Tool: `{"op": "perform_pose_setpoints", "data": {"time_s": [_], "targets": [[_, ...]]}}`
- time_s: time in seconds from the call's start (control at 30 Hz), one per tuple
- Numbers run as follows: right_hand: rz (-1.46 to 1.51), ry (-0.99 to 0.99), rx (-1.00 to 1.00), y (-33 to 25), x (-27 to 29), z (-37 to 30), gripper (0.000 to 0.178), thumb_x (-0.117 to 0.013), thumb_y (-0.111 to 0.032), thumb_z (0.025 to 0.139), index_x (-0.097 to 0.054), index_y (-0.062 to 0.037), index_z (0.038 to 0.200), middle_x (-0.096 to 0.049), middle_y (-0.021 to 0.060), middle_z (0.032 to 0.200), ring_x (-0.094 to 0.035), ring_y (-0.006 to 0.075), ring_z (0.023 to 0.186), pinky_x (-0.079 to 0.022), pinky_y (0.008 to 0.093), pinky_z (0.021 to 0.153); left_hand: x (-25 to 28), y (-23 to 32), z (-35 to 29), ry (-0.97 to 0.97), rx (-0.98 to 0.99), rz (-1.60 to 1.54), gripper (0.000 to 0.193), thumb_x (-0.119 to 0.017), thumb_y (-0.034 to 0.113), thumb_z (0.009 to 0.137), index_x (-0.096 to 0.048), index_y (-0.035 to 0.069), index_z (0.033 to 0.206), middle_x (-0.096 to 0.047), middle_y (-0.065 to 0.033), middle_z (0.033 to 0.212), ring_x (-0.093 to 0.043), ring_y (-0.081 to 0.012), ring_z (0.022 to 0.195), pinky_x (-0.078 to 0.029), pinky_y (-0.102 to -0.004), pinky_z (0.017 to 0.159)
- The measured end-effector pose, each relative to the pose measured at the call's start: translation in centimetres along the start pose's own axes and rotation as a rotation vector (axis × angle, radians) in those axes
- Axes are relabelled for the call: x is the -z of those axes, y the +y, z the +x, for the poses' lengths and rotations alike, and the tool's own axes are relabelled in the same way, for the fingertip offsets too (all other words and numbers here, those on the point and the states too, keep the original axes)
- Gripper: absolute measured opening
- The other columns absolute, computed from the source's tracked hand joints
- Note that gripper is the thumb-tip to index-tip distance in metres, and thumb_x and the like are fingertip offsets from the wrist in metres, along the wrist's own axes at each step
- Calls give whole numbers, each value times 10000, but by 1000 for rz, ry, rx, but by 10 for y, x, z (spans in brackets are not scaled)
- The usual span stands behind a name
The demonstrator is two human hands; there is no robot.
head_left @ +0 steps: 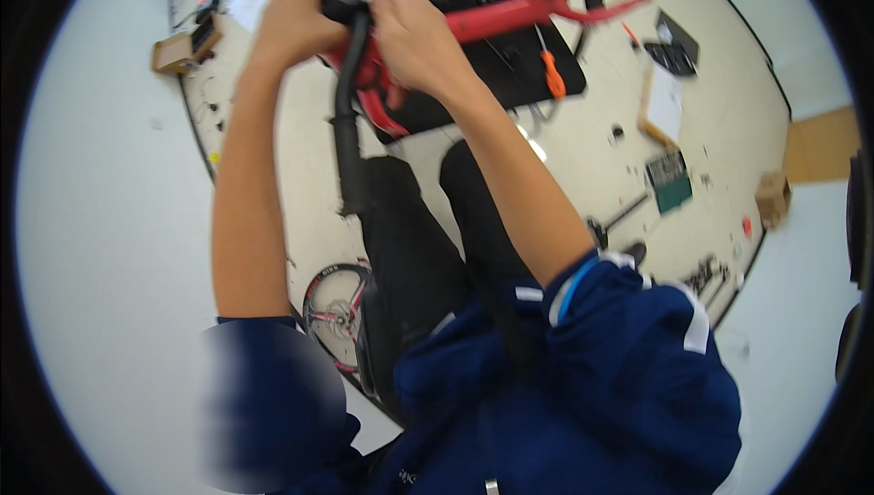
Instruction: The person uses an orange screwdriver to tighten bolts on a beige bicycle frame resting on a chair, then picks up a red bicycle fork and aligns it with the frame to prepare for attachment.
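Note:
A red bicycle frame point(496, 20) lies across a black surface ahead of me, with a black handlebar point(347, 122) at its left end pointing back toward me. My left hand point(305, 20) is closed around the black handlebar near its clamp point(344, 5). On the other side of that joint, my right hand point(414, 40) is closed, its fingers bent in against the front of the frame. What the right fingertips pinch is hidden. An orange-handled screwdriver point(552, 75) lies on the black surface right of my right hand.
Below that stands the black-topped support point(569, 72). A spoked wheel point(337, 315) is on the floor at lower left. At right are a green tool case point(672, 187), a white-topped box point(662, 104) and a cardboard box point(773, 199). Another open box point(173, 54) sits far left.

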State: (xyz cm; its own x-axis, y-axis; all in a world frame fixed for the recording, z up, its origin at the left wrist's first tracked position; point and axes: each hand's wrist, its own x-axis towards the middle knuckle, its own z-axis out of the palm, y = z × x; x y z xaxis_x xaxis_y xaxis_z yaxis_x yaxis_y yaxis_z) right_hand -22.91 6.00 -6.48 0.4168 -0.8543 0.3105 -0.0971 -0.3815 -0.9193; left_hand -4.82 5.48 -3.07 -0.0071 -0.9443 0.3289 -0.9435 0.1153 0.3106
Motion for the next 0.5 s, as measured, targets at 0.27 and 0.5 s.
{"op": "perform_pose_setpoints", "data": {"time_s": [0.27,0.5], "targets": [[135,48,-124,-16,-13,-6,435,-348,-208,1024,-538,120,812,-572,174,528,-596,269,377,-513,360,387,8,-10,7,-65,-2,135,541,-685,166,644,-669,-25,1150,-707,-202,1030,-714,-281,871,-551,-333,782],[35,-96,-177,-28,8,-9,397,-361,-163,1003,-601,131,883,-592,179,519,-623,278,405,-550,353,437,10,6,4,-76,20,166,465,-682,152,647,-681,-29,1075,-710,-160,898,-697,-232,769,-544,-325,713]]}}
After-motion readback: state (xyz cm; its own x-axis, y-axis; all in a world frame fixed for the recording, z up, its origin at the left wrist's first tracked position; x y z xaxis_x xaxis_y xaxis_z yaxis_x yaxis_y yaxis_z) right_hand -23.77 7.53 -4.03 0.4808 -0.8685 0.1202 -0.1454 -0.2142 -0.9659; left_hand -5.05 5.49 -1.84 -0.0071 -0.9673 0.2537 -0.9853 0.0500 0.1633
